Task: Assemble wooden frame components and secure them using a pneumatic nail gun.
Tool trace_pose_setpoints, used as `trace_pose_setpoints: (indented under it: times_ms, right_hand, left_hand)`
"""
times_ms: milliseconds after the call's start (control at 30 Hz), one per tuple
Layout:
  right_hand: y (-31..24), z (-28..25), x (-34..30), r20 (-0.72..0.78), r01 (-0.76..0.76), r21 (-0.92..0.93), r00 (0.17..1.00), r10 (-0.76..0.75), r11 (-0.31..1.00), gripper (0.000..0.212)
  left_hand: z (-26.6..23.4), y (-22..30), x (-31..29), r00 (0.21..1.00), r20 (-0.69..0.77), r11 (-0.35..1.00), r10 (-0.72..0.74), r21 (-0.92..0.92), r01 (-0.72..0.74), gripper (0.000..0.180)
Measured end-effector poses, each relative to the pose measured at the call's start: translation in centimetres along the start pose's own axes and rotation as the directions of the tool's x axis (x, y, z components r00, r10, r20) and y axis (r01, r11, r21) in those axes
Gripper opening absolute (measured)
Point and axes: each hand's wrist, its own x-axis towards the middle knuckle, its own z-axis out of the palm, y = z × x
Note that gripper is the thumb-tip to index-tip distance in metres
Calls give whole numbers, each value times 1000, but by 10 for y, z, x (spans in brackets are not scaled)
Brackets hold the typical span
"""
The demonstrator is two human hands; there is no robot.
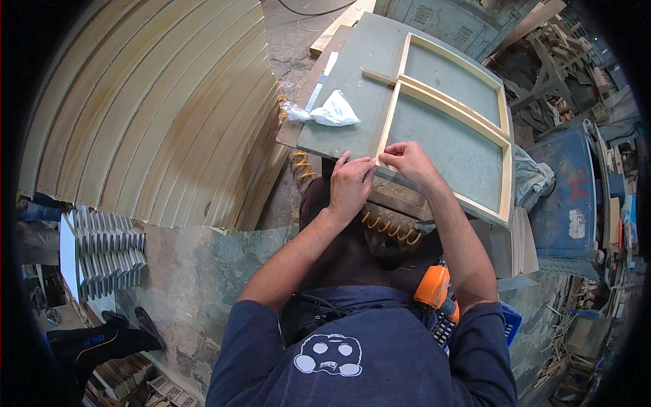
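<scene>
A light wooden frame (391,122) with a crossbar lies flat on a grey board. My right hand (411,161) pinches the frame's near left corner, thumb and fingertips pressed together on the wood. At the same corner my left hand (351,186) grips from the outer side, its fingertips almost touching the right hand's. What lies under the fingertips is hidden. A short wooden strip (378,77) sticks out to the left from the frame, level with the crossbar. In my lap, near my right forearm, rests an orange nail gun (432,286).
The grey board (359,57) carries a white plastic bag (337,110) and a ruler-like strip (321,83) on its left. Tall stacked wooden panels (163,115) stand at left. A coiled orange hose (391,228) hangs below the board. A blue metal cabinet (561,197) stands right. Another person's leg (102,342) shows lower left.
</scene>
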Motion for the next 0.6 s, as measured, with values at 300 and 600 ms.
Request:
trace_pose_setpoints:
  times_ms: [300,600]
  right_hand:
    - [2,0,4,-11,15,-52,1000,-15,999,25]
    - [2,-7,7,47,-4,-83,999,8,997,30]
  left_hand:
    - [0,-1,1,998,-9,998,60,27,-60,13]
    - [-22,-11,20,979,153,986,137,76,-150,17]
